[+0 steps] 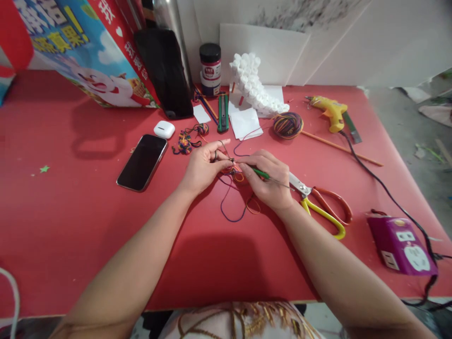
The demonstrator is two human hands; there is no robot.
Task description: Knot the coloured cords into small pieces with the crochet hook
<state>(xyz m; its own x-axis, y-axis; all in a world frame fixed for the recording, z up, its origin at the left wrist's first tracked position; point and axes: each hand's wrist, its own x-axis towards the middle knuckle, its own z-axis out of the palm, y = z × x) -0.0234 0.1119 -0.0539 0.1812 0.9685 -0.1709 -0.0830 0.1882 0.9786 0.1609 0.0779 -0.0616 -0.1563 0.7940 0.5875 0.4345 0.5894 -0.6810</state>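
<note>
My left hand (204, 165) pinches a small piece of dark multicoloured yarn work (231, 161) between thumb and fingers, with a strand of yarn looped over its raised index finger. A crochet hook with a green grip (260, 173) is held in my right hand (270, 179), its tip at the yarn piece. Loose yarn loops (233, 220) hang below both hands onto the table. From the multicoloured yarn ball (288, 125) a strand runs toward the hands. A finished-looking yarn bundle (184, 142) lies left of my left hand.
Scissors (318, 200) lie beside my right hand. A phone (142, 163) and a white earbud case (164, 129) lie left. Behind are a green cutter (222, 113), white paper (245, 124) and a jar (211, 68). A yellow glue gun (328, 110) and purple power socket (402, 245) are right.
</note>
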